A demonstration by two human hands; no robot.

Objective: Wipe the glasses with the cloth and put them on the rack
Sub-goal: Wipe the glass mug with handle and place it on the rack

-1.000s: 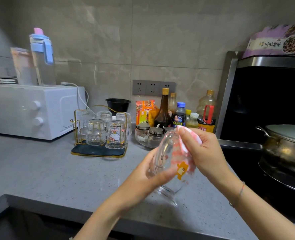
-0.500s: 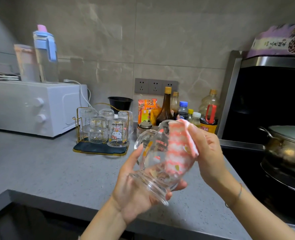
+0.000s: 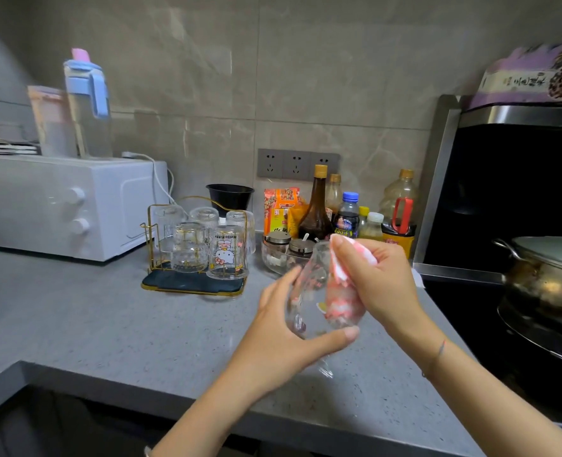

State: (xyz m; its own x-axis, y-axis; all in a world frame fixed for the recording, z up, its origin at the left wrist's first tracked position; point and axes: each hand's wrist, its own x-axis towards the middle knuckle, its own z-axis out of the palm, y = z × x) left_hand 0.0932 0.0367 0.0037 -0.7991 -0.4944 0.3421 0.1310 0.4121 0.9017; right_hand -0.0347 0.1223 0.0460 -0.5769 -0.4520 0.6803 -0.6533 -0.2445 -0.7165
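Just right of the gold wire rack (image 3: pixel 190 282) and nearer the person, a clear drinking glass with pink printed figures (image 3: pixel 306 291) is held in the air above the grey speckled stone counter (image 3: pixel 108 324). Its long axis stands close to upright, leaning a little: the mouth points up and away, the thick base down toward the person. The left hand (image 3: pixel 279 338) grasps the body, thumb across the near side and fingers curled round the far side. The right hand (image 3: pixel 378 278) is clenched on a soft pink-and-white cloth (image 3: pixel 342 303), which is stuffed into the mouth and fills the right side of the glass. On the rack's dark mat, ribbed and dimpled clear glasses stand upside down; the front right one, a smooth cartoon-cat glass (image 3: pixel 227 252), reads "Hello Kitty", inverted. Left of the rack sits a glossy white boxy oven with two round knobs (image 3: pixel 59 206).
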